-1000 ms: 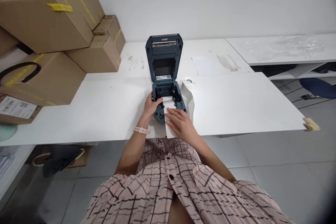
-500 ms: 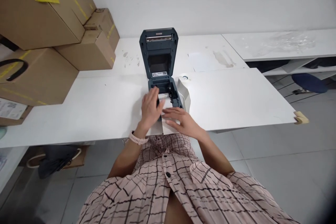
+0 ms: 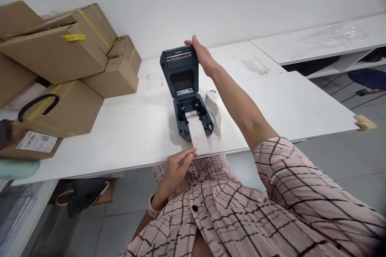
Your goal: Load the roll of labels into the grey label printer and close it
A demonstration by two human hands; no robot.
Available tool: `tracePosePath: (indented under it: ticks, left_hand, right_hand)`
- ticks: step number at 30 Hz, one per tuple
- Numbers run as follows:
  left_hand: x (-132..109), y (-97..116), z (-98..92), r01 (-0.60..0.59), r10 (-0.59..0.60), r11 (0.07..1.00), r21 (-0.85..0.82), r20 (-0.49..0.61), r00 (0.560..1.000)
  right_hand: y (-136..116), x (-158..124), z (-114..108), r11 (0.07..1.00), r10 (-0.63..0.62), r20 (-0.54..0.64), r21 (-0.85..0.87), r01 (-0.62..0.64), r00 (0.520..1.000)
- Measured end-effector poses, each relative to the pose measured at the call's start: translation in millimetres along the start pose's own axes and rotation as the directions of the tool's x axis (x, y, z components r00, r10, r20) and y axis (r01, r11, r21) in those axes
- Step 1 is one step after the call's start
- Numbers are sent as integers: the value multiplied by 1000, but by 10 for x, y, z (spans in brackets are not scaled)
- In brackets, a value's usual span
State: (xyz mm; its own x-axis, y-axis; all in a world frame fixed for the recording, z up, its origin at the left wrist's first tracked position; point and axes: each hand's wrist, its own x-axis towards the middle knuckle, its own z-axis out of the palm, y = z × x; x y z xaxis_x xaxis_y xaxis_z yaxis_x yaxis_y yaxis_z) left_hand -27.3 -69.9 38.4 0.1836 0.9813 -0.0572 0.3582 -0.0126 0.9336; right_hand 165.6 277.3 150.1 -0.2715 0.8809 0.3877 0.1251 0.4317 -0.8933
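A dark blue label printer [image 3: 193,116] stands on the white table [image 3: 126,132] with its lid [image 3: 180,70] raised upright. A white paper strip [image 3: 199,136] runs out of the printer's front toward the table edge. My right hand [image 3: 201,54] reaches far forward and rests on the top right corner of the raised lid, fingers extended. My left hand [image 3: 177,166] is at the near table edge, fingers pinched on the end of the paper strip. A second white strip [image 3: 214,114] lies curled to the right of the printer.
Cardboard boxes [image 3: 63,56] are stacked at the left back of the table, one with a black handle [image 3: 36,106]. A lower white shelf [image 3: 316,40] runs along the right wall. A dark bag [image 3: 84,196] sits on the floor under the table.
My right hand left the paper at the printer's front and reached up to the lid's top. My left hand drew back from the printer to the table edge, holding the strip's end.
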Motion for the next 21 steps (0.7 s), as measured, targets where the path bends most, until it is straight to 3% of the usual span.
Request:
tracePosePath:
  ticks: [2,5,8,11,15,18,21]
  left_hand:
    - [-10,-76,-150,55,-63,997,-49,-195,979]
    - [75,-126,-345,48,-102,990,-133,-440,892]
    - [281,-82,-418,-33,-57,986,-162,-523,850]
    - [567,-31,-320,-62,-40,982,-179,-514,857]
    - [881,-51,-56,48,-168,953,-300,-391,905]
    - [963,-96,84,142,-258,918,-371,-285,923]
    - [950,-118,129,128,-236,897,-424,-213,948]
  right_hand:
    - [-62,-177,42,1000,-26,-41,1,26,999]
    - [-191,-803,117,991,-117,-143,-78,106,983]
    - [-222,-1549,249,980,-147,-178,-157,119,973]
    - [-84,-2144,432,965,-144,-161,-242,102,976]
    - [198,-2557,633,945,-44,-178,-326,-16,983]
    - [358,-2650,689,970,149,-221,-155,-186,964]
    - [474,-2672,675,935,354,-187,76,-346,916]
